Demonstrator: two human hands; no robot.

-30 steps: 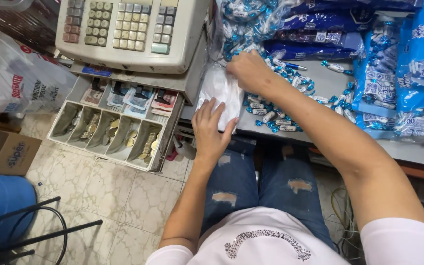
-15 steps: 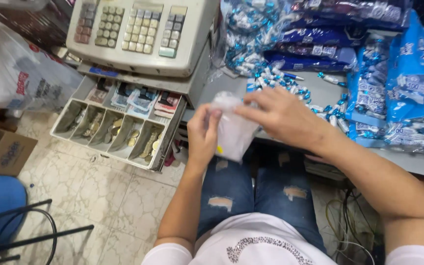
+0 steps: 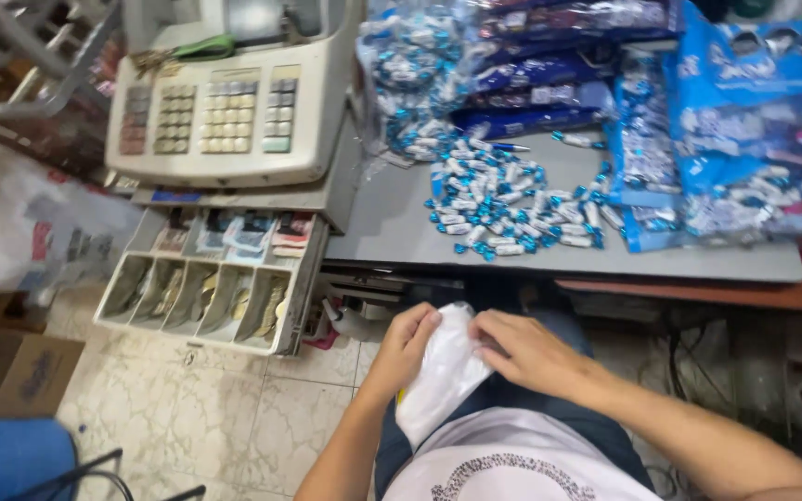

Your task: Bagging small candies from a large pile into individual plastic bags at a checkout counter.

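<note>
Both hands down at lap level, below the front edge of the grey counter top (image 3: 401, 232). Left hand (image 3: 407, 345) and right hand (image 3: 523, 351) are each pinched on the top of a small white translucent plastic bag (image 3: 443, 376). Left fingers curl over its upper left edge; right fingertips press on its upper right side. So: both hands closed on the bag, neither free.

The bag hangs limp between the hands and drapes down across the lap, over the blue jeans (image 3: 549, 413) and just above the hem of the white printed t-shirt (image 3: 512, 464). Can't tell if anything is inside it; mouth of the bag is hidden by the fingers.

Surroundings:
- Loose pile of small blue-and-white wrapped candies (image 3: 512, 209) spread on the counter, well above the hands, not touched.
- Stack of blue and clear plastic candy packs (image 3: 698, 121) behind and right of the pile; several lie flat, some overlap.
- Beige cash register with a keypad (image 3: 225, 121) on the counter's left end.
- Its open cash drawer (image 3: 211, 278) sticks out to the left of the hands, banknotes in the back slots, coins in the front ones.
- Brown cardboard box (image 3: 11, 371) on the pale tiled floor (image 3: 225, 417), lower left.
</note>
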